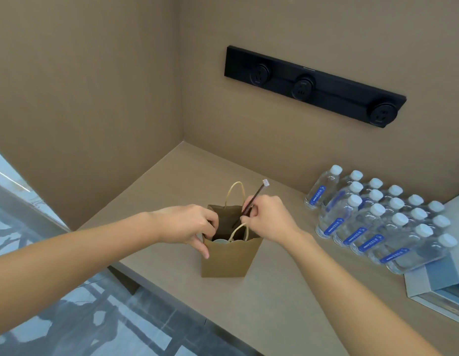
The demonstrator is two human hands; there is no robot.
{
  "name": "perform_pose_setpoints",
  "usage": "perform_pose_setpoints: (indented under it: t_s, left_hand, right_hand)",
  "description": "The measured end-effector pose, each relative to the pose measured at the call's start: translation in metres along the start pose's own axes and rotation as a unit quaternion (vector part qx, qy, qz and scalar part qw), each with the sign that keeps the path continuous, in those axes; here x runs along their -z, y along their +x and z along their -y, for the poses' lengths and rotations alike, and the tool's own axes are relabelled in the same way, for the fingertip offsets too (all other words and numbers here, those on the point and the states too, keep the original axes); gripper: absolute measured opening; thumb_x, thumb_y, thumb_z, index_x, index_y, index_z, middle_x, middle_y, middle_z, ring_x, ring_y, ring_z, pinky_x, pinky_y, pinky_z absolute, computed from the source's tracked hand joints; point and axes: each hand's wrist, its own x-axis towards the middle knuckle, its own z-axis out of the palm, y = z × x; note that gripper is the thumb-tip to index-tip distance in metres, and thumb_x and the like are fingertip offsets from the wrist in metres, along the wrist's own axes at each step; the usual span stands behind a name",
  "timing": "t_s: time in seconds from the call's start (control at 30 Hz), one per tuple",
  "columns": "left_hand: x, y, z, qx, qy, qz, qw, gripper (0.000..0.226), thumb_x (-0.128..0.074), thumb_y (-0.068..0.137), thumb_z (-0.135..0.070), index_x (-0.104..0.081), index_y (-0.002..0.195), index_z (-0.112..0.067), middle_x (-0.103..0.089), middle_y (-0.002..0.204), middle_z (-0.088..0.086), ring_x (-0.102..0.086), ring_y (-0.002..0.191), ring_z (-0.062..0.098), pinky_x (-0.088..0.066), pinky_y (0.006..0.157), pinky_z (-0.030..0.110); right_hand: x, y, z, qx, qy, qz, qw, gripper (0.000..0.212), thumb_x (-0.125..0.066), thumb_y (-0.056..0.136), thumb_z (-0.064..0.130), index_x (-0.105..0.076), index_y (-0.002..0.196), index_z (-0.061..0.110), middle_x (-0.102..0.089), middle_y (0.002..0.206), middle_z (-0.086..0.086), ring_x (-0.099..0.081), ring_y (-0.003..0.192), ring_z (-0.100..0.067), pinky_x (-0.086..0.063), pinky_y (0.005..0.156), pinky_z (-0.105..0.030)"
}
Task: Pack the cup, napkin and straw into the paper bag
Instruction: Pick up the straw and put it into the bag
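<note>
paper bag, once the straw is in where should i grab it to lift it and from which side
Take the paper bag by its two looped handles, coming straight down from above. It stands upright with its mouth open, one handle up at the far rim, the other near the right hand holding the straw. Pinching both together probably closes the mouth and avoids crushing the thin walls that the left hand steadies.

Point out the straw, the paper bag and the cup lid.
straw (251, 201), head view, on its dark shaft above the right hand.
paper bag (227, 260), head view, on its front wall.
cup lid (221, 241), head view, on the pale rim inside the bag.
</note>
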Motion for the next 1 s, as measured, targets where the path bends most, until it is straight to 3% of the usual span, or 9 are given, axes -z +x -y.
perform_pose_setpoints:
  t_s: [0.13, 0.37, 0.53, 0.6, 0.67, 0.73, 0.8, 0.9, 1.0]
  left_hand:
    - [0.002, 0.000, 0.000, 0.007, 0.007, -0.003, 1.000, 0.041, -0.068, 0.081, -0.049, -0.066, 0.080, -0.008, -0.061, 0.108, 0.005, -0.062, 0.074, 0.023, -0.053, 0.067, 0.032]
    - [0.001, 0.001, 0.004, 0.002, 0.016, -0.009, 1.000, 0.042, -0.067, 0.081, -0.051, -0.065, 0.081, -0.009, -0.061, 0.108, 0.004, -0.061, 0.072, 0.023, -0.051, 0.067, 0.029]
    - [-0.004, -0.006, 0.005, 0.016, -0.011, -0.040, 0.999, 0.040, -0.068, 0.080, -0.052, -0.064, 0.082, -0.012, -0.060, 0.114, 0.002, -0.063, 0.083, 0.020, -0.053, 0.070, 0.030]
    - [-0.010, -0.016, 0.002, 0.025, -0.041, -0.091, 0.995, 0.037, -0.066, 0.080, -0.053, -0.063, 0.090, -0.017, -0.054, 0.125, 0.002, -0.060, 0.096, 0.013, -0.054, 0.082, 0.028]
    - [-0.023, -0.024, -0.003, 0.070, -0.115, -0.198, 0.971, 0.039, -0.070, 0.076, -0.050, -0.056, 0.101, -0.023, -0.047, 0.129, -0.002, -0.057, 0.099, 0.002, -0.051, 0.088, 0.018]
    - [-0.039, -0.027, -0.013, 0.159, -0.239, -0.293, 0.912, 0.053, -0.079, 0.067, -0.049, -0.052, 0.105, -0.023, -0.052, 0.119, -0.007, -0.062, 0.094, 0.002, -0.055, 0.084, 0.018]
    - [-0.052, -0.022, -0.024, 0.227, -0.324, -0.283, 0.874, 0.057, -0.082, 0.062, -0.050, -0.054, 0.106, -0.027, -0.060, 0.109, -0.011, -0.063, 0.094, 0.002, -0.058, 0.083, 0.025]
    - [-0.060, -0.005, -0.031, 0.231, -0.350, -0.224, 0.880, 0.042, -0.082, 0.073, -0.033, -0.058, 0.107, -0.035, -0.065, 0.107, -0.016, -0.061, 0.099, 0.001, -0.057, 0.088, 0.036]
    - [-0.059, 0.000, -0.026, 0.235, -0.342, -0.246, 0.876, 0.033, -0.077, 0.079, -0.013, -0.064, 0.101, -0.033, -0.064, 0.105, -0.015, -0.059, 0.100, 0.000, -0.053, 0.090, 0.032]
  right_hand:
    - [-0.007, 0.002, 0.002, -0.008, -0.042, -0.006, 0.999, 0.004, -0.065, 0.076, 0.027, -0.062, 0.072, 0.026, -0.067, 0.071, 0.001, -0.064, 0.077, -0.025, -0.054, 0.062, -0.034]
    - [-0.007, -0.004, 0.001, 0.017, -0.011, -0.004, 1.000, 0.007, -0.067, 0.080, 0.026, -0.068, 0.087, 0.027, -0.056, 0.054, 0.012, -0.060, 0.076, -0.017, -0.054, 0.068, -0.035]
    - [0.001, -0.015, -0.013, -0.015, 0.114, -0.064, 0.991, 0.018, -0.065, 0.077, 0.010, -0.070, 0.084, 0.025, -0.062, 0.063, 0.008, -0.052, 0.058, 0.000, -0.040, 0.058, -0.010]
    - [0.004, -0.026, -0.026, -0.062, 0.220, -0.081, 0.970, 0.023, -0.061, 0.076, 0.000, -0.069, 0.084, 0.021, -0.063, 0.074, 0.004, -0.050, 0.056, -0.006, -0.040, 0.057, -0.017]
    - [0.004, -0.038, -0.040, -0.108, 0.306, -0.059, 0.944, 0.028, -0.057, 0.078, -0.008, -0.066, 0.085, 0.017, -0.064, 0.089, -0.004, -0.051, 0.063, -0.016, -0.042, 0.057, -0.030]
    - [-0.006, -0.047, -0.047, -0.123, 0.325, 0.002, 0.938, 0.032, -0.057, 0.077, -0.011, -0.066, 0.090, 0.017, -0.066, 0.101, -0.005, -0.055, 0.070, -0.017, -0.044, 0.062, -0.035]
    - [-0.021, -0.050, -0.045, -0.120, 0.329, 0.061, 0.935, 0.037, -0.060, 0.075, -0.009, -0.068, 0.100, 0.017, -0.068, 0.109, -0.006, -0.060, 0.085, -0.020, -0.047, 0.069, -0.037]
    - [-0.042, -0.046, -0.037, -0.095, 0.316, 0.066, 0.942, 0.040, -0.066, 0.075, -0.005, -0.071, 0.103, 0.022, -0.073, 0.103, -0.003, -0.064, 0.094, -0.017, -0.051, 0.075, -0.019]
    - [-0.050, -0.042, -0.043, -0.080, 0.295, 0.022, 0.952, 0.036, -0.072, 0.078, 0.001, -0.072, 0.097, 0.031, -0.064, 0.103, 0.000, -0.058, 0.097, -0.014, -0.045, 0.072, -0.010]
